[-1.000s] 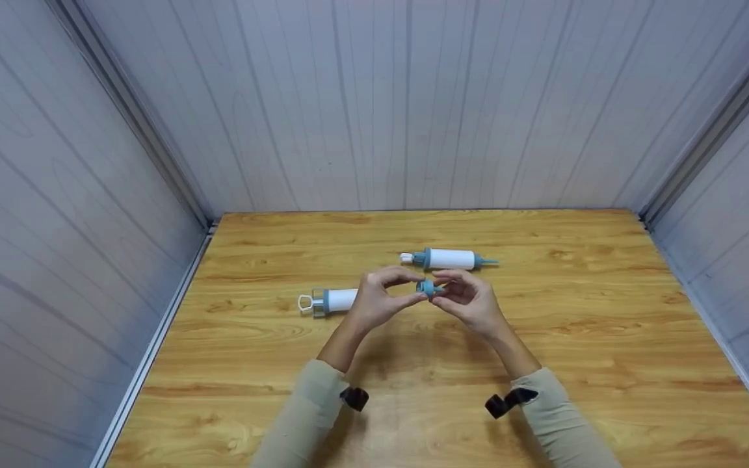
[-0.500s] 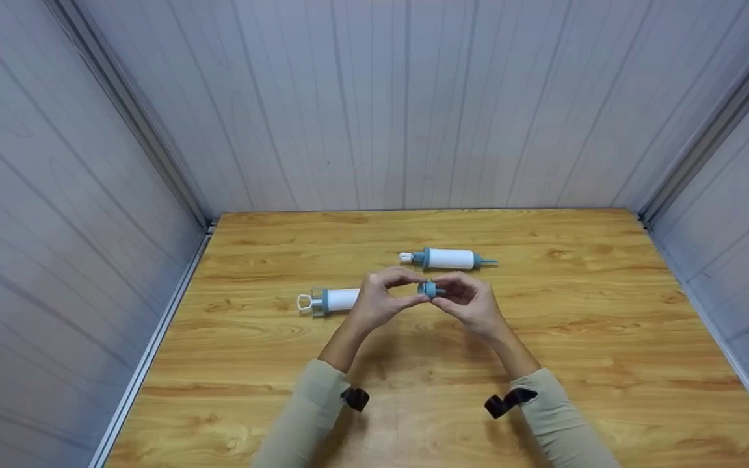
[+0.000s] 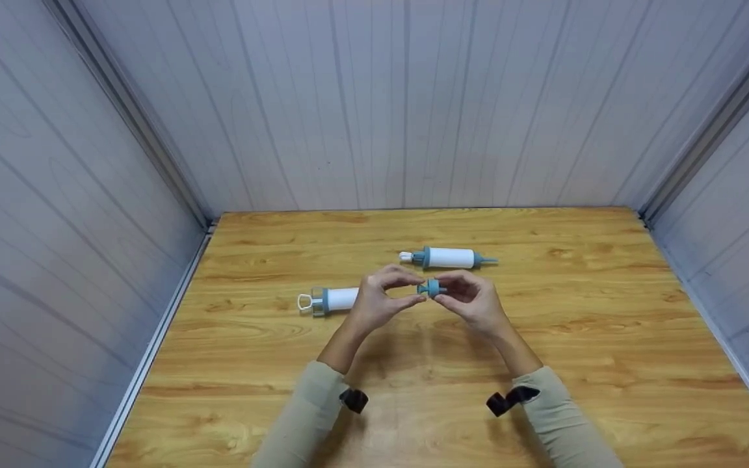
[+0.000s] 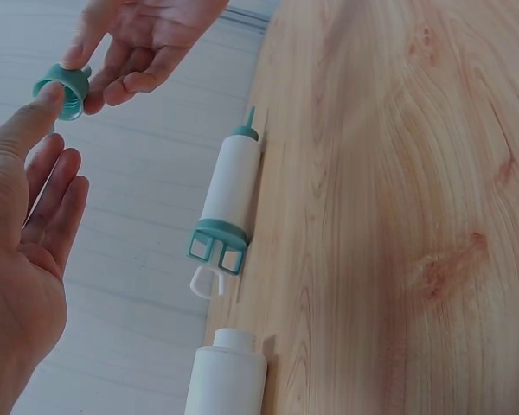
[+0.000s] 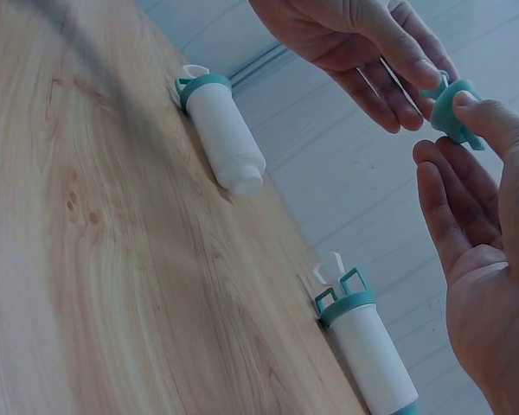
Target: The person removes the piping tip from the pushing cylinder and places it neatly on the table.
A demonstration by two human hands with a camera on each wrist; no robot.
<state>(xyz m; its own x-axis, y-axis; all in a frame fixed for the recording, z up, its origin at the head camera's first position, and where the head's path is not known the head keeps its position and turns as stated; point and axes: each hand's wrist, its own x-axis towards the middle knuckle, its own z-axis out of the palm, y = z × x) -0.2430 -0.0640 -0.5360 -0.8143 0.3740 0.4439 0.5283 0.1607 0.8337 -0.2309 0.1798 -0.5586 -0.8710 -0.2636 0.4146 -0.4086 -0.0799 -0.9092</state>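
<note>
In the head view my left hand point(image 3: 378, 300) and right hand point(image 3: 476, 303) meet fingertip to fingertip above the wooden table. Between right thumb and fingers I pinch a teal nozzle cap point(image 3: 433, 288), its thin spout pointing right. My left thumb and fingertips pinch a small teal piece point(image 3: 421, 288) at the cap's open end. Screw threads show inside the cap point(image 4: 73, 105) in the left wrist view, where the left thumb covers the small piece. Seen from the right wrist, the small piece point(image 5: 434, 87) sits right at the cap point(image 5: 448, 111).
A white and teal syringe-like press point(image 3: 451, 258) with a spout lies behind my hands. Another such press point(image 3: 341, 299), partly hidden behind the left hand, has a bare white neck point(image 5: 244, 179) and no cap on it. White panels point(image 3: 374, 117) wall the table.
The cap has turned from showing its open end to lying side-on. The small teal piece now shows to its left. Both hands otherwise stay almost in place.
</note>
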